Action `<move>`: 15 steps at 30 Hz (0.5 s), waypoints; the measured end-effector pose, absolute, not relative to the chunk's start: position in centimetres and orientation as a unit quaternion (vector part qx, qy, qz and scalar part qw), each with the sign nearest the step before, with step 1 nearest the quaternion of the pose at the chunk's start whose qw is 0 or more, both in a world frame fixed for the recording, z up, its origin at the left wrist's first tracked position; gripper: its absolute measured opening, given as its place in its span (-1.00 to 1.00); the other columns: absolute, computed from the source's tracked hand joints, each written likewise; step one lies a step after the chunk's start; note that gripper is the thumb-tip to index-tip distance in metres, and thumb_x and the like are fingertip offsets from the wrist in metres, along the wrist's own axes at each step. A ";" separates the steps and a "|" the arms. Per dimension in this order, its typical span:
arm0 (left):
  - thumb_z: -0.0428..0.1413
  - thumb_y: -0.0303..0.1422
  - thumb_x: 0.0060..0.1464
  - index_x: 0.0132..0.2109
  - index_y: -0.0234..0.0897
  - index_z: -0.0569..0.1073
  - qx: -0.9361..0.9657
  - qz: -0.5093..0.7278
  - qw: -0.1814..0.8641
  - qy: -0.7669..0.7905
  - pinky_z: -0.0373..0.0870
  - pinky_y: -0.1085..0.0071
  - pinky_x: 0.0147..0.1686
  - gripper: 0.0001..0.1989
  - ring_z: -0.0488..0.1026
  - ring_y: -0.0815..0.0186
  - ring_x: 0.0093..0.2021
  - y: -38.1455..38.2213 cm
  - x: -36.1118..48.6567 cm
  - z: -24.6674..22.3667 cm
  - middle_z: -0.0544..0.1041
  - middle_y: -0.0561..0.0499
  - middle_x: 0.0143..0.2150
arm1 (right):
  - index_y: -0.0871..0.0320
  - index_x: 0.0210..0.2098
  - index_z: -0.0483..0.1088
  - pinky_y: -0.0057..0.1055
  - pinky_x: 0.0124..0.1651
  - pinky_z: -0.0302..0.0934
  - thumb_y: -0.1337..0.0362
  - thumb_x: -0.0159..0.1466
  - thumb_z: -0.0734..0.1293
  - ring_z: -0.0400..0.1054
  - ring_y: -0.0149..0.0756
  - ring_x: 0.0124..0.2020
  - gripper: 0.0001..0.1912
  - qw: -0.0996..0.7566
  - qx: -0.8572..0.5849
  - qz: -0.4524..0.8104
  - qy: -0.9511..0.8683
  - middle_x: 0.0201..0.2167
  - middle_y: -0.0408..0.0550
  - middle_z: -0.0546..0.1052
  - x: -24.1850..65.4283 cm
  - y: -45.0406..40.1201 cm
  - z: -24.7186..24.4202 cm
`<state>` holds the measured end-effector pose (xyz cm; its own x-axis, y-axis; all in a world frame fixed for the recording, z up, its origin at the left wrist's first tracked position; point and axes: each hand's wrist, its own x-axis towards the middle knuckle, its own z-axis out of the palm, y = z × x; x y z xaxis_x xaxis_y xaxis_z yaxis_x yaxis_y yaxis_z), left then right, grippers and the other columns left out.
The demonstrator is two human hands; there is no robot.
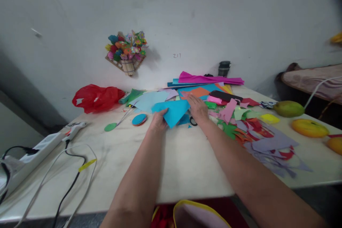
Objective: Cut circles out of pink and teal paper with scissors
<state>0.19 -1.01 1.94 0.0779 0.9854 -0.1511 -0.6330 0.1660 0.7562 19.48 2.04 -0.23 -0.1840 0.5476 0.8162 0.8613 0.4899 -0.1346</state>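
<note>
A bright blue sheet of paper, with a point hanging toward me, is held up above the table between my two hands. My left hand pinches its lower left side, thumb on top. At its right corner is my right hand, the long fingers stretched forward and the paper's edge tucked in by the palm. Just below the sheet lie a smaller blue paper piece and the black handle of scissors, partly covered. To the left sits a stack of round blue paper discs.
Paper scraps cover the right side, near mangoes. Coloured sheets and a black phone-like slab lie behind. A red plastic bag, a green disc, a glue gun and a power strip with cables are left.
</note>
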 end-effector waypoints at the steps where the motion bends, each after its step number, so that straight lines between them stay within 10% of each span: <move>1: 0.18 -0.53 -0.01 0.22 -0.32 0.28 0.266 0.596 0.682 0.332 0.43 0.03 0.07 -0.39 0.50 -0.01 0.05 -0.9 0.1 1.8 0.54 -0.24 0.04 | 0.18 0.24 0.32 -0.04 0.22 0.16 0.60 0.19 0.09 0.26 -0.06 0.23 -0.34 0.444 -0.475 -0.177 -0.739 0.19 0.11 0.42 19.5 2.1 -0.3; 8: 0.19 -0.54 -0.09 0.26 -0.24 0.27 0.287 0.600 0.682 0.303 0.34 -0.04 0.16 -0.28 0.47 -0.02 0.09 -0.6 -1.1 1.1 0.55 -0.20 0.06 | 0.13 0.34 0.16 -0.08 0.23 0.17 0.59 0.00 0.16 0.24 -0.04 0.25 -0.12 0.584 -0.525 -0.053 -0.617 0.23 0.06 0.38 21.1 2.8 -0.5; 15: 0.17 -0.55 -0.08 0.23 -0.31 0.31 0.266 0.595 0.684 0.329 0.35 -0.05 0.15 -0.33 0.49 -0.03 0.07 -0.3 -1.5 0.8 0.57 -0.23 0.01 | 0.13 0.02 0.51 -0.17 0.05 0.32 0.35 0.12 0.24 0.43 -0.10 0.06 -0.52 0.714 -0.442 0.232 -0.492 -0.03 0.03 0.57 22.0 4.8 -1.3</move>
